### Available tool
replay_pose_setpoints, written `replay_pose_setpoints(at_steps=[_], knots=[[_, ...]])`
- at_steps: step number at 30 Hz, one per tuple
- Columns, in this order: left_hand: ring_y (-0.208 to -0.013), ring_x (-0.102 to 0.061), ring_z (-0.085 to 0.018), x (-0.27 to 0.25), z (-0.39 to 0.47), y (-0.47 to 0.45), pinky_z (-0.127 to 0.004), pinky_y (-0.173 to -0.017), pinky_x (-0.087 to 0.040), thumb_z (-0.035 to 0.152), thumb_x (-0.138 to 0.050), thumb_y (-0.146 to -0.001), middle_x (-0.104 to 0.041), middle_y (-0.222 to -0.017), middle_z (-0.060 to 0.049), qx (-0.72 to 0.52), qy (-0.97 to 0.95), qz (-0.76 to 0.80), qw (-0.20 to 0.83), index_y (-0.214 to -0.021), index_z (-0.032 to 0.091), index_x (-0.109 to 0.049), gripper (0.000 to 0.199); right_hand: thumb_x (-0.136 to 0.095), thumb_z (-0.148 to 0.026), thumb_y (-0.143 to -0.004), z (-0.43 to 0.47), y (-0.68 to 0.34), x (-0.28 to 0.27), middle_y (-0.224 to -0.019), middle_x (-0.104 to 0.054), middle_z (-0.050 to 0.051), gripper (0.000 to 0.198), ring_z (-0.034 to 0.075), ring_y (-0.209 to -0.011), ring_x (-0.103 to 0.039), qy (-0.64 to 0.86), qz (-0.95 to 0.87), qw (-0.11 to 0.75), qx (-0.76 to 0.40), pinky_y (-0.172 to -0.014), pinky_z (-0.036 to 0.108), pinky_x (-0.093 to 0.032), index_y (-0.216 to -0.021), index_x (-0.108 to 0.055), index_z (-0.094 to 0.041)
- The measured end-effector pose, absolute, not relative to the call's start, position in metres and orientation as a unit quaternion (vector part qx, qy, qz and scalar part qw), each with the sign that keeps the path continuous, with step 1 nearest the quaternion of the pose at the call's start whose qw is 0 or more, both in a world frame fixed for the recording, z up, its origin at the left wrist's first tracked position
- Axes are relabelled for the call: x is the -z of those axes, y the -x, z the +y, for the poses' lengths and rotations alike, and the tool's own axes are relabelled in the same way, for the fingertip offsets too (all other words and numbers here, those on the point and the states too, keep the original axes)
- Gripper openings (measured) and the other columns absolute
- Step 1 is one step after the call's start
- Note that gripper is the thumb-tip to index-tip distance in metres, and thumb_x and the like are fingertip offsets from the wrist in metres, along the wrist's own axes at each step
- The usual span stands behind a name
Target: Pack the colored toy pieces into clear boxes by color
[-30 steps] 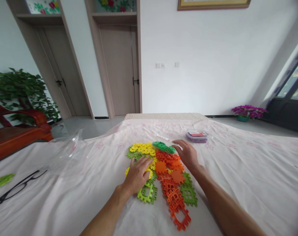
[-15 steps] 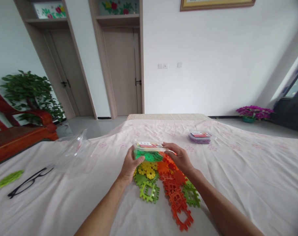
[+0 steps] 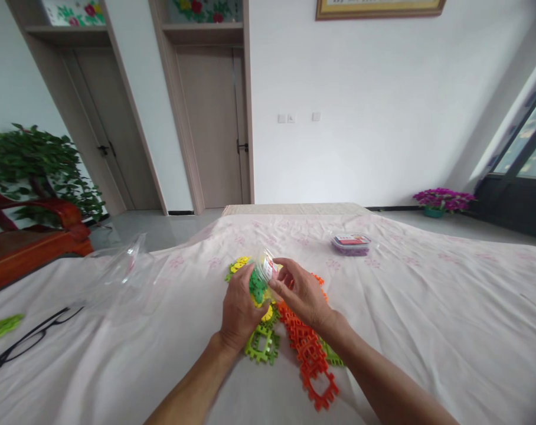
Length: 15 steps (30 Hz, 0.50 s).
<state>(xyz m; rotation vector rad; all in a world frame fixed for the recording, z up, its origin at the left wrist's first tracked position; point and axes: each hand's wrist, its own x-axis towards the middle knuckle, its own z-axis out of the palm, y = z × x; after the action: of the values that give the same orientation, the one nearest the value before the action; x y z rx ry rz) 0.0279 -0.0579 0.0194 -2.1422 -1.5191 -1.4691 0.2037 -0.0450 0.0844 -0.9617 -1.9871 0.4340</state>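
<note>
My left hand (image 3: 242, 310) is closed round one side of a clear plastic box (image 3: 268, 268) that is tipped on its edge, with its red-and-white label turned to the right. Green plastic pieces (image 3: 258, 288) show through the box wall. The fingers of my right hand (image 3: 304, 294) grip the labelled side. Yellow flower-shaped discs (image 3: 240, 264) lie just beyond my left fingers. Under and in front of the hands are lime-green square interlocking pieces (image 3: 262, 343) and a strip of orange-red ones (image 3: 311, 357), partly hidden by my right hand.
A second box (image 3: 351, 244) with purple contents sits farther back to the right on the pale cloth (image 3: 427, 330). On the left lie a crumpled clear plastic bag (image 3: 121, 277), black glasses (image 3: 35, 336) and another lime-green piece (image 3: 2, 328).
The box has turned from lying flat to tipped on edge, its label swinging rightward. Both hands have shifted their grip round it. Yellow discs now show beyond my left hand. The view has shifted slightly right.
</note>
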Motion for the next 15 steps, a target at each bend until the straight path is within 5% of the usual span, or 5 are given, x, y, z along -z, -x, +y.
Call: replay_pose_setpoints(at_steps=[6,15], knots=[[-0.131,-0.042,-0.031,-0.015,-0.061,-0.038,-0.051,-0.110,-0.036,0.023,-0.059,-0.081,-0.049,-0.134,-0.015,0.454,0.737,-0.486,0.118,-0.141,0.023,-0.033,0.065,-0.051,-0.052,-0.088,-0.052,-0.203,-0.089,-0.062,-0.058,-0.002,0.030,0.014,-0.054,-0.051,0.465,-0.802,0.363,-0.092,-0.051,0.025,-0.027,-0.088,-0.053,-0.022],[-0.127,-0.044,-0.029,-0.016,-0.060,-0.040,-0.049,-0.108,-0.041,0.013,-0.063,-0.076,-0.049,-0.129,-0.014,0.461,0.766,-0.417,0.163,-0.143,0.021,-0.029,0.076,-0.039,-0.035,-0.093,-0.055,-0.201,-0.099,-0.054,-0.047,-0.003,0.033,0.009,-0.048,-0.032,0.516,-0.789,0.330,-0.057,-0.052,0.026,-0.017,-0.065,-0.046,-0.019]])
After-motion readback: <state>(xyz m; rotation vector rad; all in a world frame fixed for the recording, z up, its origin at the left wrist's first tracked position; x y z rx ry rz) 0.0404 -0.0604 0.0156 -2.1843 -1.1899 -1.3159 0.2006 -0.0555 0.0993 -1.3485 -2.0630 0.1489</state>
